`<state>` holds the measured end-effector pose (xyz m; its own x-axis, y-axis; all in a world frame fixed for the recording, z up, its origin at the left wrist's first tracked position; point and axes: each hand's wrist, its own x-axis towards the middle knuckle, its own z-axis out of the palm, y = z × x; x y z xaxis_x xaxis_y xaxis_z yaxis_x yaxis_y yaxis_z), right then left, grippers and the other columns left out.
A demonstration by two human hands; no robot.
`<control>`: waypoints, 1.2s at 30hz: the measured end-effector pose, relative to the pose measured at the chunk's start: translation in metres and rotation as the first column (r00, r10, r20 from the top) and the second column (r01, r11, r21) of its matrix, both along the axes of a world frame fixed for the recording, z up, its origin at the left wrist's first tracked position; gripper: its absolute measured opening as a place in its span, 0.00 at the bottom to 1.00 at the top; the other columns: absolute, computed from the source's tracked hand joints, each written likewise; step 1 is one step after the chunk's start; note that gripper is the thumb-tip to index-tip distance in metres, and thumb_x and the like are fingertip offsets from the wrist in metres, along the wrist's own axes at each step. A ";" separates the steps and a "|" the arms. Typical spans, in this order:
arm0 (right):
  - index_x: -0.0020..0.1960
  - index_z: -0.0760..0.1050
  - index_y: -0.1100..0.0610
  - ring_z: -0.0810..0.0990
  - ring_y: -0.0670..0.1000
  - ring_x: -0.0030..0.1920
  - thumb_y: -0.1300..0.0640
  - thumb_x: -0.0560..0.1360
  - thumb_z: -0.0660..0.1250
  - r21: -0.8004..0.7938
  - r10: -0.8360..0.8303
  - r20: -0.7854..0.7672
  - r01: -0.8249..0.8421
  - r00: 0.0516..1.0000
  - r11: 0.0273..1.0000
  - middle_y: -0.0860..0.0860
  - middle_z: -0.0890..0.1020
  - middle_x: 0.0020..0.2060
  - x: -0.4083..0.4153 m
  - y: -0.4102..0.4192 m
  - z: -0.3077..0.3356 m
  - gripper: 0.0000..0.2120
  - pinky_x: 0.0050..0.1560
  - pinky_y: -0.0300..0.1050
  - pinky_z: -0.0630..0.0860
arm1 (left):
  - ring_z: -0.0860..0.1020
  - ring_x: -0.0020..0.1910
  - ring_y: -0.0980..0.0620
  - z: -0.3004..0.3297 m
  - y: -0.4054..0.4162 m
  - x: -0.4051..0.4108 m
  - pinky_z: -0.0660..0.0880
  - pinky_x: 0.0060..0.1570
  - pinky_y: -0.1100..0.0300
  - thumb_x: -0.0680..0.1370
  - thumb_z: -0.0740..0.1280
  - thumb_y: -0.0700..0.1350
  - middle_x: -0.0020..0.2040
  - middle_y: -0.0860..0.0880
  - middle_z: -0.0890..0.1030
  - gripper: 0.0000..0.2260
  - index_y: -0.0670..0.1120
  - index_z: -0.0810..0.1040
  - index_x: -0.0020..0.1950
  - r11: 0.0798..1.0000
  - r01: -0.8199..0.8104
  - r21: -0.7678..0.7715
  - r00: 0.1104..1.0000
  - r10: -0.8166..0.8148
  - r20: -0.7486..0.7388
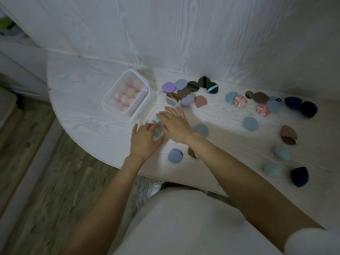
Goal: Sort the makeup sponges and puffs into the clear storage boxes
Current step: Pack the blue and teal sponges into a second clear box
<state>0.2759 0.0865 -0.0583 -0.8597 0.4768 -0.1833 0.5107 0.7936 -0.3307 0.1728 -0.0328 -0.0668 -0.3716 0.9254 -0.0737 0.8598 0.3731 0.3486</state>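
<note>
A shut clear box (127, 94) full of pink sponges stands at the table's left. Beside it lies a second clear box (156, 106), faint and mostly hidden under my hands, with mint sponges (157, 121) showing inside. My left hand (145, 142) grips this box's near end between thumb and fingers. My right hand (174, 122) lies over its top with straight fingers. Flat puffs in purple, grey, green and brown (185, 91) are heaped just behind the hands. More puffs and dark blue sponges (309, 109) are spread to the right.
The white table (77, 100) has a rounded left end and meets a wood-grain wall at the back. A blue puff (175, 155) and a brown one (192, 152) lie near the front edge. Mint sponges (282, 152) and a navy sponge (299, 176) lie front right.
</note>
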 end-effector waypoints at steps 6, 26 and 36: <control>0.70 0.65 0.50 0.50 0.51 0.75 0.53 0.81 0.50 -0.010 0.049 0.133 -0.048 0.990 0.999 0.47 0.66 0.70 -0.015 0.006 -0.003 0.19 0.72 0.59 0.40 | 0.76 0.55 0.44 0.000 -0.010 -0.006 0.54 0.69 0.45 0.72 0.63 0.61 0.57 0.46 0.80 0.24 0.47 0.76 0.61 1.000 -0.026 0.017 0.999 0.026 -0.031; 0.64 0.70 0.56 0.74 0.58 0.56 0.63 0.73 0.66 -0.208 -0.009 0.212 0.055 0.977 0.977 0.57 0.67 0.62 -0.060 0.027 0.001 0.20 0.56 0.49 0.73 | 0.71 0.63 0.48 -0.001 -0.016 -0.016 0.39 0.71 0.46 0.74 0.65 0.55 0.58 0.50 0.78 0.17 0.52 0.77 0.60 0.998 0.029 -0.049 0.999 -0.030 -0.026; 0.61 0.73 0.54 0.72 0.55 0.57 0.66 0.71 0.67 -0.148 0.065 0.141 -0.044 0.988 0.988 0.54 0.71 0.59 -0.053 0.023 0.002 0.20 0.56 0.50 0.74 | 0.77 0.56 0.48 -0.006 -0.018 -0.014 0.39 0.70 0.47 0.75 0.66 0.46 0.56 0.49 0.79 0.13 0.48 0.79 0.59 0.993 0.097 0.066 0.994 -0.099 0.035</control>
<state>0.2229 0.1091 -0.0562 -0.8428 0.3898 -0.3711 0.5191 0.7708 -0.3694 0.1587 -0.0513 -0.0725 -0.2770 0.9605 -0.0258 0.8769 0.2637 0.4020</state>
